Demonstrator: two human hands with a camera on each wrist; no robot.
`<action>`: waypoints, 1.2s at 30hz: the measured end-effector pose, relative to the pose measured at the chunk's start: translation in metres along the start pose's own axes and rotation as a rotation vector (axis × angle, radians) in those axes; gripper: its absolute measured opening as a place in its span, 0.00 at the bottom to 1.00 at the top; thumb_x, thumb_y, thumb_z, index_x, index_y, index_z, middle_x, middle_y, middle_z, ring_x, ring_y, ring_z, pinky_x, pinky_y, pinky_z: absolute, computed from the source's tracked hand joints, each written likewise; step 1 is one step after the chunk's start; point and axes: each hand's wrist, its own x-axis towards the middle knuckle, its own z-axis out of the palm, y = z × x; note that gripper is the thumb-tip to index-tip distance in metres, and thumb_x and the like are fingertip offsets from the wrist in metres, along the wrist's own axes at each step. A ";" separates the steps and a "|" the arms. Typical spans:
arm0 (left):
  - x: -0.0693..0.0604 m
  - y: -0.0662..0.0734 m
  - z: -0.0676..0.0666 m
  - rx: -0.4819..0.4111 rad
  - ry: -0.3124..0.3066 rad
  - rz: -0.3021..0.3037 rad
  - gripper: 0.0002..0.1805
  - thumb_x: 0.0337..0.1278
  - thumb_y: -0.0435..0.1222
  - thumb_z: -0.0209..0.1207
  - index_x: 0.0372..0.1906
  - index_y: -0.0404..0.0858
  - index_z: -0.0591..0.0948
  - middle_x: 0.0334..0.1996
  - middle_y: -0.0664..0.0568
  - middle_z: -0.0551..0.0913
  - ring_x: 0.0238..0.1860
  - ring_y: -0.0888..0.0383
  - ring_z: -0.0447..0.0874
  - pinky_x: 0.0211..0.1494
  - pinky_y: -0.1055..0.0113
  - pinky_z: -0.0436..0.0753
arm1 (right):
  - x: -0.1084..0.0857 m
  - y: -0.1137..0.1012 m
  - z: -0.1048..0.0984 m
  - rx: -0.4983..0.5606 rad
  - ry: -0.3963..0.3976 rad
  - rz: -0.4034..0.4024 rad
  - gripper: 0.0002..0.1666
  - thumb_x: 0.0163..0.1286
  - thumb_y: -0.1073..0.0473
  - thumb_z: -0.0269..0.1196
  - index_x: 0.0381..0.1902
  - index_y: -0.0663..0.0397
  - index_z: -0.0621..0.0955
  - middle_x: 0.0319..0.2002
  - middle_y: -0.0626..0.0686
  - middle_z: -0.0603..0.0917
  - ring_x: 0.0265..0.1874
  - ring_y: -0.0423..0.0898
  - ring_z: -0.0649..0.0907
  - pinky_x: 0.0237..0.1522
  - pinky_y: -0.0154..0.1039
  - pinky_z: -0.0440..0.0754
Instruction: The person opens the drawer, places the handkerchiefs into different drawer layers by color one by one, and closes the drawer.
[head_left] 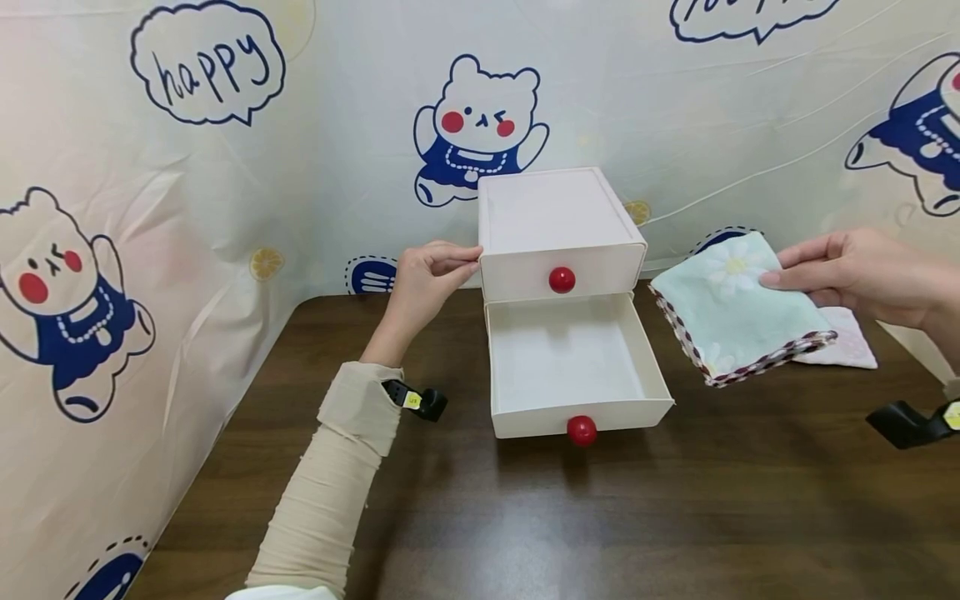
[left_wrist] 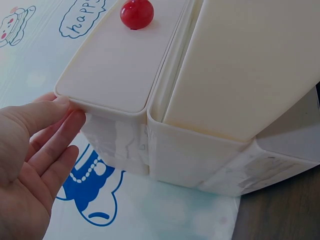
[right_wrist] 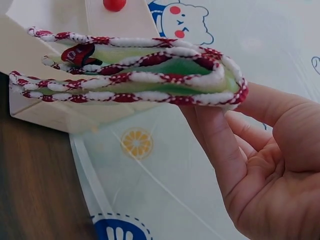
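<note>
A white two-drawer box (head_left: 558, 208) with red round knobs stands on the table; its lower drawer (head_left: 570, 354) is pulled out and its upper one is closed. My left hand (head_left: 429, 279) pinches the box's upper left front corner between thumb and fingers. In the left wrist view, the thumb lies on the front edge. To the right of the box, my right hand (head_left: 862, 275) grips a folded light-green towel (head_left: 738, 300) with a daisy and a dark red and white edge. The right wrist view shows the towel's stacked layers (right_wrist: 135, 75), held by the fold.
A pale folded cloth (head_left: 847, 337) lies on the table beneath the held towel, partly hidden. The dark wooden table (head_left: 487, 525) stretches in front of the box. Behind it hangs a white sheet (head_left: 360, 142) with printed bears.
</note>
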 end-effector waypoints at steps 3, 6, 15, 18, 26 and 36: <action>0.000 0.000 0.000 -0.003 -0.001 0.000 0.12 0.51 0.24 0.60 0.43 0.26 0.81 0.40 0.39 0.81 0.41 0.49 0.81 0.45 0.70 0.80 | 0.000 -0.005 0.002 0.008 -0.018 -0.031 0.07 0.66 0.55 0.59 0.33 0.50 0.81 0.15 0.49 0.66 0.19 0.47 0.70 0.24 0.36 0.72; 0.000 0.000 0.000 -0.005 -0.001 0.001 0.12 0.52 0.24 0.60 0.43 0.26 0.81 0.39 0.39 0.81 0.41 0.49 0.81 0.45 0.70 0.80 | 0.000 -0.009 0.002 0.036 -0.045 -0.055 0.05 0.67 0.57 0.58 0.32 0.47 0.81 0.14 0.48 0.65 0.18 0.47 0.70 0.23 0.37 0.71; 0.000 0.000 0.000 -0.003 0.000 0.002 0.11 0.51 0.23 0.60 0.43 0.26 0.81 0.39 0.39 0.82 0.41 0.48 0.81 0.45 0.70 0.80 | 0.002 -0.021 0.007 0.095 -0.068 -0.058 0.05 0.67 0.57 0.58 0.31 0.42 0.81 0.12 0.48 0.63 0.14 0.45 0.67 0.16 0.39 0.68; 0.000 -0.001 0.000 -0.003 0.000 0.002 0.11 0.51 0.23 0.60 0.43 0.26 0.81 0.39 0.39 0.82 0.41 0.48 0.81 0.45 0.70 0.80 | 0.003 -0.026 0.010 0.110 -0.073 -0.060 0.04 0.66 0.58 0.59 0.33 0.42 0.81 0.12 0.47 0.63 0.13 0.45 0.66 0.15 0.39 0.67; 0.000 0.000 0.000 -0.013 0.000 -0.007 0.12 0.52 0.24 0.60 0.43 0.26 0.81 0.40 0.39 0.81 0.41 0.48 0.81 0.45 0.70 0.80 | 0.006 -0.039 0.019 0.087 -0.100 -0.078 0.11 0.65 0.57 0.60 0.44 0.54 0.79 0.13 0.48 0.65 0.13 0.46 0.67 0.14 0.39 0.69; -0.001 0.001 0.000 -0.007 0.000 -0.002 0.12 0.52 0.24 0.60 0.43 0.27 0.81 0.40 0.39 0.81 0.41 0.49 0.81 0.45 0.70 0.80 | 0.010 -0.057 0.036 0.155 -0.142 -0.109 0.11 0.64 0.58 0.61 0.42 0.57 0.80 0.19 0.47 0.69 0.19 0.45 0.72 0.25 0.39 0.77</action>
